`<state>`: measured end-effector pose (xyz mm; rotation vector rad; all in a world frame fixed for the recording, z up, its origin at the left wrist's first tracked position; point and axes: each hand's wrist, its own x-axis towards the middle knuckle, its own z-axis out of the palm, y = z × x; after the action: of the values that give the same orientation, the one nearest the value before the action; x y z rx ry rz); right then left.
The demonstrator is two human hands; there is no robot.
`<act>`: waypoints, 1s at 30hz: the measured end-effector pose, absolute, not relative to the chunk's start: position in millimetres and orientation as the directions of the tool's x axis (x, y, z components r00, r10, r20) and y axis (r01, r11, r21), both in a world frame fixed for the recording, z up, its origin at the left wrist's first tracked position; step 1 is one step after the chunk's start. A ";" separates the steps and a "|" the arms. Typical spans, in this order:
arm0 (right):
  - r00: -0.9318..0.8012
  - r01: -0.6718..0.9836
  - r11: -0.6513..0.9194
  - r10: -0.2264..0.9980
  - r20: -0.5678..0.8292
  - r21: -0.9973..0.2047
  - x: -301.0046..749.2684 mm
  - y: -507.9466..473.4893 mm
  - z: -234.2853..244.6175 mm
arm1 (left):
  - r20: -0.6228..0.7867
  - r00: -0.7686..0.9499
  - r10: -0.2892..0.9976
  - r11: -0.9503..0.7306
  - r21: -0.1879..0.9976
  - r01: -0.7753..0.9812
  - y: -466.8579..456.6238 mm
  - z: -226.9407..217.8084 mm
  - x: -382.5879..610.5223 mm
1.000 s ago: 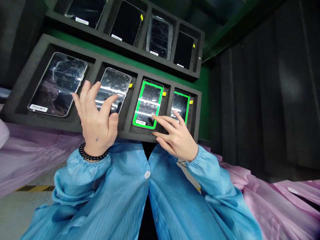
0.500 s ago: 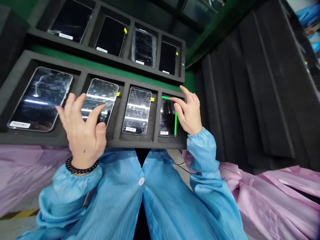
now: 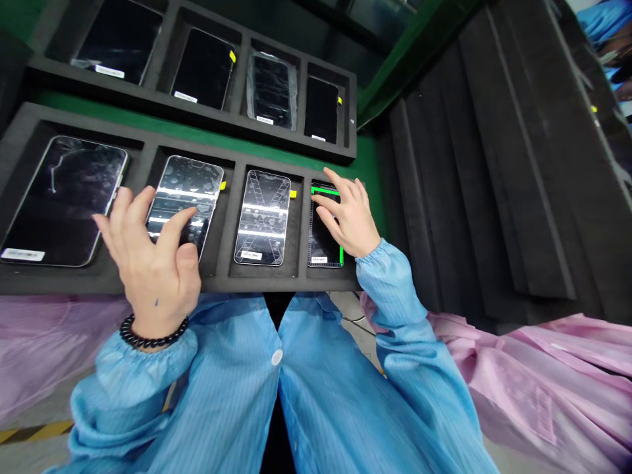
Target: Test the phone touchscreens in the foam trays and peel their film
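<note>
Viewed from above, on a green counter (image 3: 371,157): a near tray (image 3: 276,284) and a far tray (image 3: 351,135), both dark and divided into compartments. In the near tray, from left to right, all face up: a large phone (image 3: 52,204), a spotted phone (image 3: 190,176), a ruled phone (image 3: 261,222) with crossing ladder-like lines, and, in the rightmost compartment, a green-edged phone (image 3: 324,247). Over the upper part of the last, the right hand (image 3: 351,220), with fingers spread and pinching nothing; one fingertip near the screen's upper left, just below the top green strip, another past the top edge. Contact or slight hover: cannot tell. Over the lower left of the spotted phone, the left hand (image 3: 158,270), ringed at the wrist by a black bracelet (image 3: 153,336), with fingers fanned, gently curved and gripping nothing; cannot tell whether touching the glass. As to handling of the green-edged phone: probably fairly light, stiff, slick-faced, and liable to scratch or crack under a drop or hard point pressure. For lifting, best taken by the two long edges, starting from the gap at right; for touching, light fingertip pressure only. In the far tray, four more phones, one inside clear wrapping (image 3: 272,92).
</note>
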<state>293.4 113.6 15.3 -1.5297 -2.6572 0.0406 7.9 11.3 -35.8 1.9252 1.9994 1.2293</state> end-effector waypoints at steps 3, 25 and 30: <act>-0.520 0.850 0.522 0.853 0.051 -0.068 294.8 98.5 17.2 | 0.444 -0.189 0.876 -0.129 0.593 0.795 11.1 -36.5 7.3; -0.646 0.715 0.650 0.755 0.113 -0.257 306.6 18.2 30.9 | 0.433 -0.200 0.879 -0.099 0.575 0.812 11.4 -33.7 8.8; -0.595 0.744 0.617 0.786 0.168 -0.256 311.4 23.7 28.2 | 0.442 -0.194 0.876 -0.108 0.570 0.814 11.4 -35.0 8.9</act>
<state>311.4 23.7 28.2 -1.2474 -2.5796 0.2311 8.9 11.4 -35.0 1.9423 2.0444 1.1967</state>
